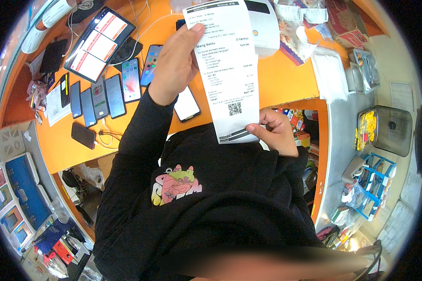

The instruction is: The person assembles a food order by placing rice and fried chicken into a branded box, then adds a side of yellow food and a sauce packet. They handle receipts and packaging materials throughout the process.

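Observation:
A long white paper receipt (pixel 227 79), printed with lines of text and a square code near its lower end, is held up in front of me. My left hand (pixel 177 61) grips its upper left edge, thumb on the printed face and the other fingers hidden behind. Its lower right corner is pinched by my right hand (pixel 274 131), with the thumb in front. Behind the receipt, a phone with a white screen (pixel 187 105) lies on the orange table (pixel 150 131). Next to my left wrist is another phone lit with app icons (pixel 151 63).
Several phones (pixel 100 99) lie in a row at the left, below a tablet (pixel 100 43) on a stand. A white device (pixel 265 28) stands behind the receipt. White plastic bags (pixel 329 72) sit at the right, near a container of yellow packets (pixel 366 129) and a blue rack (pixel 373 187).

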A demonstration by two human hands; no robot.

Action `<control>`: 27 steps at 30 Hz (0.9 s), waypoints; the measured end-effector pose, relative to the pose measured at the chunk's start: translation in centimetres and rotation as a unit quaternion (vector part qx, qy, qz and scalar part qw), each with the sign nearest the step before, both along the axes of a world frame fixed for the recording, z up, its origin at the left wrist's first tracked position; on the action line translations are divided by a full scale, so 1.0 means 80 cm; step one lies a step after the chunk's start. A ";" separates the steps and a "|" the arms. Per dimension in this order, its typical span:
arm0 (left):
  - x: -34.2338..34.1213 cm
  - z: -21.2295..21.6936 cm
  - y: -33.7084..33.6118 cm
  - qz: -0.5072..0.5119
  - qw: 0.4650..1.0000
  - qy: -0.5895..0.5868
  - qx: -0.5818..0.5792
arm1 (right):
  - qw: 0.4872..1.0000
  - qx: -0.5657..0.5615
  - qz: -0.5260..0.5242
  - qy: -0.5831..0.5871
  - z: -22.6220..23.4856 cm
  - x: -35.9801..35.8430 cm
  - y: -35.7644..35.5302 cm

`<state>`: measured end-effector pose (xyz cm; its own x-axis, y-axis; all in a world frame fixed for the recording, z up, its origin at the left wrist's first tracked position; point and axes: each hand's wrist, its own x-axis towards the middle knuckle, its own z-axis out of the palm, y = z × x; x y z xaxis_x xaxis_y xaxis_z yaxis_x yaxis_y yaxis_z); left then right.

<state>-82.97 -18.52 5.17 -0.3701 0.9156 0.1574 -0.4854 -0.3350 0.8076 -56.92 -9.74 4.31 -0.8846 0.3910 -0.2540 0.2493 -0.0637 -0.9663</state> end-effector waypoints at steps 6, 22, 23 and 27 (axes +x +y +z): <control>0.004 0.015 -0.008 0.001 1.000 -0.001 -0.017 | 0.999 0.013 -0.008 0.034 -0.004 -0.001 -0.008; 0.028 -0.010 -0.047 -0.037 0.819 0.571 -0.038 | 0.970 -0.031 -0.128 0.205 0.028 -0.096 0.011; 0.027 -0.011 -0.052 -0.060 0.800 0.595 -0.052 | 0.977 -0.011 -0.114 0.182 0.029 -0.098 0.016; -0.004 -0.003 -0.070 0.112 0.879 0.462 0.023 | 0.992 -0.001 -0.039 0.118 0.029 -0.103 0.018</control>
